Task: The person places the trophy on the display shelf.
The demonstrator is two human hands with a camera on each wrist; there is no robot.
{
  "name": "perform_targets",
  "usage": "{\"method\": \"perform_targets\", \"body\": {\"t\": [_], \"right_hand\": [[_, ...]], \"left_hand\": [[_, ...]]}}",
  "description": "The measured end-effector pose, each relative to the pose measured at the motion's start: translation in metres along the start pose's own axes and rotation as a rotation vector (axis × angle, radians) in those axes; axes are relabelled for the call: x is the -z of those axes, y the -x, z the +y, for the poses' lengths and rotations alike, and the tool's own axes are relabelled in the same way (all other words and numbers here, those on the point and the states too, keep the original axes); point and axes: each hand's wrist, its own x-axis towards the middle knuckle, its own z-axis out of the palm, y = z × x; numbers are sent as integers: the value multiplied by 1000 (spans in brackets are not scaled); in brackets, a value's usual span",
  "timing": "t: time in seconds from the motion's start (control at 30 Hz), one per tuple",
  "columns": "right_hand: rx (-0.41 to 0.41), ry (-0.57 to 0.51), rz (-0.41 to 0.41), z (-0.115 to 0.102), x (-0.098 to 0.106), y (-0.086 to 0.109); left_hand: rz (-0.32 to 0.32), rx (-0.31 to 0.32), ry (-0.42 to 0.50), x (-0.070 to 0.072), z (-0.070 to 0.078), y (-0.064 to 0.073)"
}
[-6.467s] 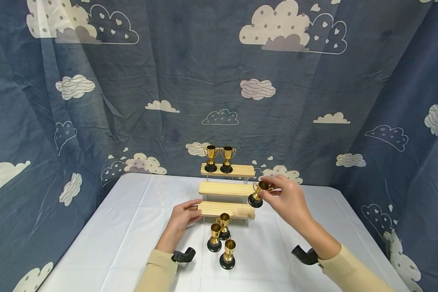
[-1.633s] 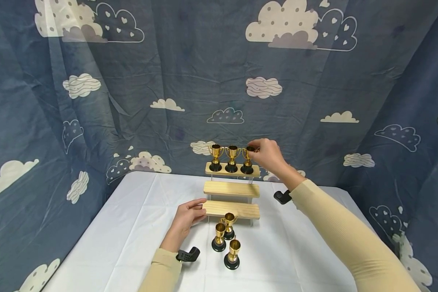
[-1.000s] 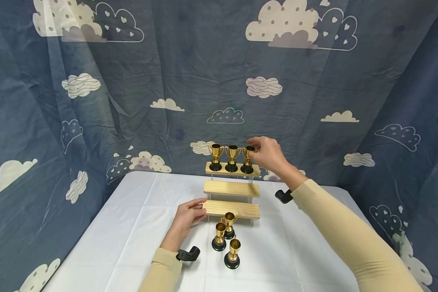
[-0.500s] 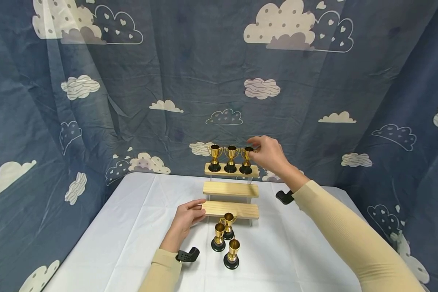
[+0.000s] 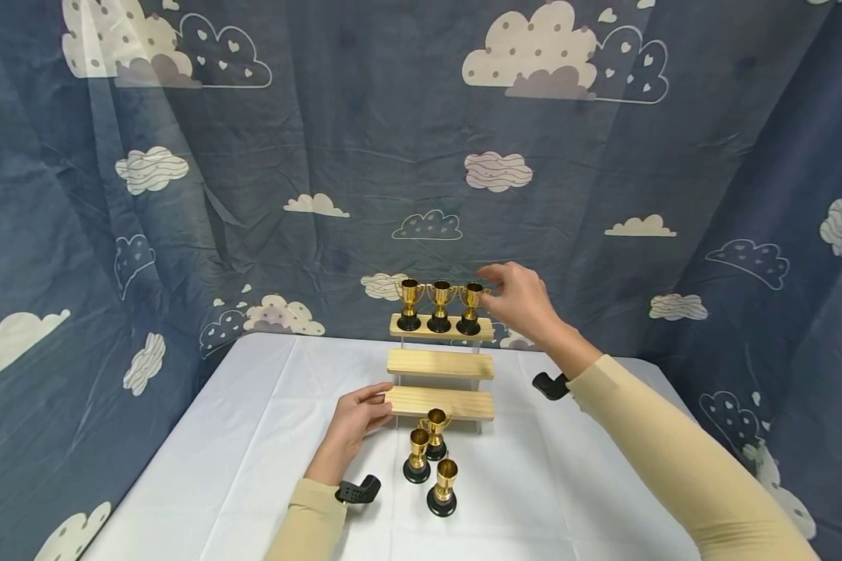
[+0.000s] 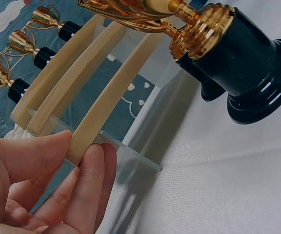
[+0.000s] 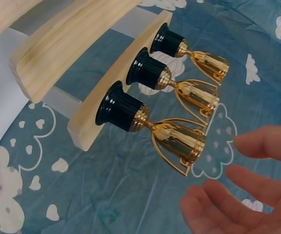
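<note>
Three small gold trophy cups stand upright in a row on the top board of a wooden tiered display stand point(image 5: 440, 363). Beside the rightmost trophy point(image 5: 470, 308) is my right hand point(image 5: 522, 300). In the right wrist view, this hand's fingers are spread apart from that trophy point(image 7: 179, 141), with a gap between. My left hand point(image 5: 354, 425) pinches the left end of the stand's lowest board point(image 6: 109, 100) between thumb and fingers. On the table in front of the stand are a back trophy point(image 5: 436, 433), a left trophy point(image 5: 417, 456) and a front trophy point(image 5: 443, 488).
A white cloth covers the table point(image 5: 273, 436). The stand's middle board point(image 5: 440, 364) and lowest board carry no trophies. Clear supports point(image 6: 138, 158) hold the boards up. A dark blue curtain with clouds point(image 5: 364, 140) hangs behind and at both sides.
My right hand has carried a trophy from beside the middle board up to the top board's right end and let it go. My left hand has stayed on the lowest board.
</note>
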Motion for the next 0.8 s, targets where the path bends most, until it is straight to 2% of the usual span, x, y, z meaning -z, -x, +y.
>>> {"method": "perform_targets", "body": {"t": [0.3, 0.57, 0.8], "right_hand": [[-4, -1, 23, -1, 7, 17], [-1, -6, 33, -2, 8, 31], [8, -21, 45, -3, 7, 52]], "left_hand": [[-23, 6, -7, 0, 6, 3], [-8, -12, 5, -1, 0, 1], [-7, -1, -4, -1, 0, 1]]}}
